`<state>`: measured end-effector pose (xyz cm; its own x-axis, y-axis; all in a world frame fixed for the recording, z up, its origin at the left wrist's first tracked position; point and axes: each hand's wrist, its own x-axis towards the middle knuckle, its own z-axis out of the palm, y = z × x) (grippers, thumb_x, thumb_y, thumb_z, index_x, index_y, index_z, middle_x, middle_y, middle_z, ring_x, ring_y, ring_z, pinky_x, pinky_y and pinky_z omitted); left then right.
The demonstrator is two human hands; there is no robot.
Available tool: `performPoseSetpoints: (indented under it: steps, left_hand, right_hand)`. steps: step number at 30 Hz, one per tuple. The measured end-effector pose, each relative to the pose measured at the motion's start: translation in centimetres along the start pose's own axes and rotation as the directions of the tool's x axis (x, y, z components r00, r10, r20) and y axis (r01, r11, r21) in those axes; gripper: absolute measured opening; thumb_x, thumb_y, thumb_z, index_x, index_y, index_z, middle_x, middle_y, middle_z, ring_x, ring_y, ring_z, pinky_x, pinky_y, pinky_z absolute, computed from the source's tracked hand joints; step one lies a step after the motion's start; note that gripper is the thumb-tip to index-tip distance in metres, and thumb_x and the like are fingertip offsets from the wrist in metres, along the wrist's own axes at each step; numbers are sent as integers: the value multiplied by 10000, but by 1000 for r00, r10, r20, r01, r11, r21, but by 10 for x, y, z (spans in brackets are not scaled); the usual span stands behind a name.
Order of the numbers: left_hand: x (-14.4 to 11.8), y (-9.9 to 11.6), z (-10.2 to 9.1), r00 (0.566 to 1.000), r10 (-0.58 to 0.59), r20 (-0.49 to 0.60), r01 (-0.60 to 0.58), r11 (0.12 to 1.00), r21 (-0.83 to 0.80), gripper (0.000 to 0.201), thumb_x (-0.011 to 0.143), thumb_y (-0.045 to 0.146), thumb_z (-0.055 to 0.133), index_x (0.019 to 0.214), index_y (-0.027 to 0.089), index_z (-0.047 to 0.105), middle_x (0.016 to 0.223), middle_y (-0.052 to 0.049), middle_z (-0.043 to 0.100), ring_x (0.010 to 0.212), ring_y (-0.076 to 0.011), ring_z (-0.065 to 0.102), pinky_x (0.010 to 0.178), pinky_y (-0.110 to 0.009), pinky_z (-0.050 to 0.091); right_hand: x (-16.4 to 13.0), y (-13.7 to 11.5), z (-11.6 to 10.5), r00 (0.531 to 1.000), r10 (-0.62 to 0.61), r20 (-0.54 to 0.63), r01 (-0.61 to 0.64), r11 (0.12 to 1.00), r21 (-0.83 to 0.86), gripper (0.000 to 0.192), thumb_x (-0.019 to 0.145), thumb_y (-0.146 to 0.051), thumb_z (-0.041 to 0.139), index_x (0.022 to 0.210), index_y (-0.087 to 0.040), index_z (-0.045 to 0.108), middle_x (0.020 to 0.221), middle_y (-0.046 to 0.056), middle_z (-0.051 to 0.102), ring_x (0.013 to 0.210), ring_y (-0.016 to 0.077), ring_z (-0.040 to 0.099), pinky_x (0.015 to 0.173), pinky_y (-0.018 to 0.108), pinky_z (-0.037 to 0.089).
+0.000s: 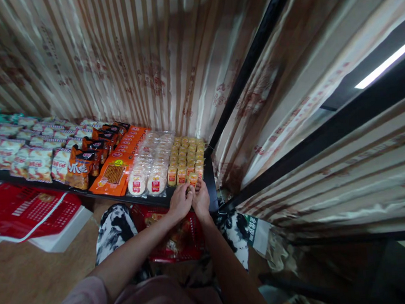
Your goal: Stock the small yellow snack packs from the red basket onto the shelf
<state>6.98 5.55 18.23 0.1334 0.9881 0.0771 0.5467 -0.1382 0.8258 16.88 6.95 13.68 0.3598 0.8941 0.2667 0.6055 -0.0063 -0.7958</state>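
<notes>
Close together at the front right of a black shelf (211,184) are my left hand (181,202) and my right hand (201,200). Both have their fingers curled, pinching a small yellow snack packet (192,178) with a red and orange label. My fingers hide its lower part. Directly behind it stand rows of similar small yellow packets (184,152). To their left lie rows of round white crackers in clear wrap (156,184), with red labels on the front ones.
Further left on the shelf are orange snack bags (113,175), orange-and-black bags (80,166) and white bags (40,163). A red package (177,243) lies below the shelf between my knees. A black post (233,96) and striped plastic sheeting (150,56) border the shelf.
</notes>
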Motion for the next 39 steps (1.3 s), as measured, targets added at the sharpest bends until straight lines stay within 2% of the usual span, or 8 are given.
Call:
performPoseSetpoints:
  steps: [6, 14, 19, 23, 29, 34, 37, 39]
  left_hand:
    - [4, 3, 1, 999, 28, 21, -28, 999, 24, 328, 819, 135, 418, 1106, 147, 575, 1194, -77, 576, 1143, -157, 499, 1039, -303, 351]
    - [6, 8, 3, 998, -15, 62, 11, 998, 64, 371, 853, 151, 378, 1185, 121, 540, 1275, -95, 532, 1195, -165, 468, 1051, -294, 341]
    - [7, 8, 1, 998, -9, 61, 4, 997, 80, 351, 877, 181, 355, 1159, 127, 556, 1260, -102, 543, 1186, -169, 480, 1044, -310, 357]
    - [8, 5, 4, 999, 13, 51, -17, 996, 88, 343, 879, 184, 349, 1143, 130, 561, 1257, -99, 546, 1192, -166, 475, 1049, -310, 353]
    - [10, 0, 8, 998, 39, 41, -42, 996, 83, 351, 875, 173, 336, 1137, 133, 566, 1252, -97, 550, 1193, -163, 472, 1054, -317, 352]
    - [10, -4, 9, 998, 42, 37, -44, 997, 67, 337, 883, 183, 335, 1111, 141, 579, 1243, -93, 551, 1178, -159, 481, 1054, -322, 349]
    - [6, -4, 6, 998, 59, 16, -60, 996, 70, 297, 865, 177, 370, 1051, 159, 601, 1176, -84, 580, 1129, -165, 506, 1022, -333, 380]
    - [0, 5, -1, 996, 94, -2, -94, 993, 66, 275, 844, 156, 386, 994, 155, 616, 1087, -84, 605, 1051, -167, 538, 975, -326, 415]
  right_hand:
    - [10, 2, 4, 998, 55, -21, -55, 998, 43, 381, 774, -337, 462, 1108, -154, 473, 974, 93, 629, 804, 174, 593, 732, 306, 459]
    - [13, 3, 8, 997, 82, -7, -82, 997, -1, 280, 750, -305, 446, 986, -164, 498, 902, 77, 604, 800, 189, 574, 723, 315, 452]
    - [9, 3, 10, 996, 82, -19, -81, 995, 65, 273, 760, -293, 420, 997, -178, 495, 968, 83, 554, 800, 178, 560, 718, 313, 464]
    - [4, 2, 9, 999, 48, -6, -48, 994, 94, 282, 783, -264, 401, 1034, -176, 491, 1056, 105, 514, 856, 174, 549, 724, 309, 471]
    - [-2, -1, 8, 999, -30, -14, 29, 998, -57, 290, 808, -222, 371, 1051, -173, 521, 1076, 110, 509, 1022, 199, 479, 858, 347, 418]
    - [-2, -2, 8, 995, -97, -32, 93, 990, -104, 269, 813, -199, 372, 1021, -191, 543, 1095, 98, 514, 1083, 199, 430, 925, 364, 368]
    - [-3, -2, 7, 993, -91, -73, 84, 992, -99, 283, 808, -191, 373, 1033, -183, 544, 1149, 111, 485, 1108, 203, 410, 926, 362, 370]
    - [-4, -1, 7, 992, -93, -81, 85, 991, -99, 307, 801, -180, 370, 1063, -167, 529, 1169, 124, 476, 1122, 205, 405, 939, 363, 360]
